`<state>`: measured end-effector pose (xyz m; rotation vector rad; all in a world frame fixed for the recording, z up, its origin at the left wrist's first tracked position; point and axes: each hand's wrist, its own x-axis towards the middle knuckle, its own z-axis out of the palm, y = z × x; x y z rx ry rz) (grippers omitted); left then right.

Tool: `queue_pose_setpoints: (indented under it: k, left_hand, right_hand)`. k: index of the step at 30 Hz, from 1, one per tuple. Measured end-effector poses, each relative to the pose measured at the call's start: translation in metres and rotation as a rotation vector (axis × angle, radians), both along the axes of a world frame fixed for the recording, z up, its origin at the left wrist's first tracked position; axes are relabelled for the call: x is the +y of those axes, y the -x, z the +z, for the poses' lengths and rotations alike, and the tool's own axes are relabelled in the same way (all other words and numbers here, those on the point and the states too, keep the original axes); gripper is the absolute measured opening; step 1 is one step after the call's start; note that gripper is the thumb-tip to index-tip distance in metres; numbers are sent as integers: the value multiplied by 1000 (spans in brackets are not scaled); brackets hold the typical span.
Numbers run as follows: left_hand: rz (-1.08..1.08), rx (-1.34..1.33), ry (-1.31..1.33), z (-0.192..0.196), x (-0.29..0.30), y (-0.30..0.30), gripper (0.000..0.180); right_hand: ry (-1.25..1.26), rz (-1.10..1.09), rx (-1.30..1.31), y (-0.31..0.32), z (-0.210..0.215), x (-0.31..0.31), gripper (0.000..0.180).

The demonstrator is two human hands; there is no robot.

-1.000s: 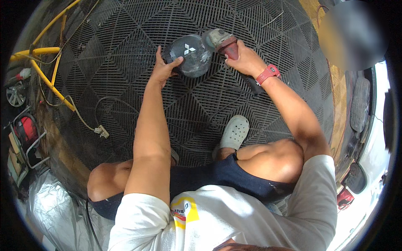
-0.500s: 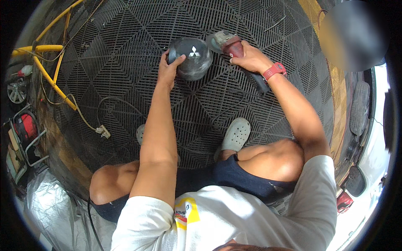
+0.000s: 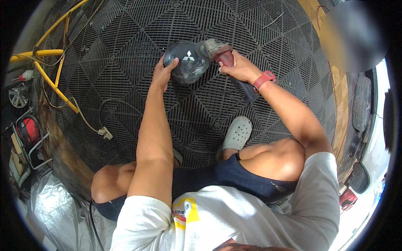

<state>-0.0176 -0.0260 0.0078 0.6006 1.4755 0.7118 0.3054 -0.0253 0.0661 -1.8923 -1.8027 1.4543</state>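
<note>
A black, rounded cover (image 3: pixel 187 72) with a small silver emblem is held just above the floor. It looks like a steering-wheel centre cover, and pale dust smears its near part. My left hand (image 3: pixel 162 76) grips its left edge, thumb on the top face and fingers out of sight beneath. In my right hand (image 3: pixel 242 69) is an angle grinder (image 3: pixel 224 56) with a dark red body and black handle. The grinder's round disc (image 3: pixel 204 50) lies at the cover's upper right edge; whether it touches I cannot tell.
Black slotted floor tiles (image 3: pixel 138 54) spread under everything. At left stand a yellow tubular frame (image 3: pixel 50 53) and a cable with a pale plug (image 3: pixel 105 133). Silver sheeting (image 3: pixel 54 201) lies lower left. A white car (image 3: pixel 370 159) borders the right side.
The cover has shifted slightly left and tilted in my left hand. My right hand has brought the grinder left, so its disc now overlaps the cover's upper right edge.
</note>
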Motion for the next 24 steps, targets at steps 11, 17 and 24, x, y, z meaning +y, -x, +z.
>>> queue_pose_setpoints:
  k: [11, 17, 24]
  left_hand:
    - [-37, -19, -71, -8, -3, 14, 98]
    - [-41, -32, -77, -10, 0, 4, 97]
    - [-49, -61, -121, -7, -1, 9, 92]
  right_hand:
    - [133, 57, 140, 14, 17, 31, 59]
    - [24, 193, 19, 28, -2, 67, 62]
    - [128, 232, 5, 7, 12, 81, 42]
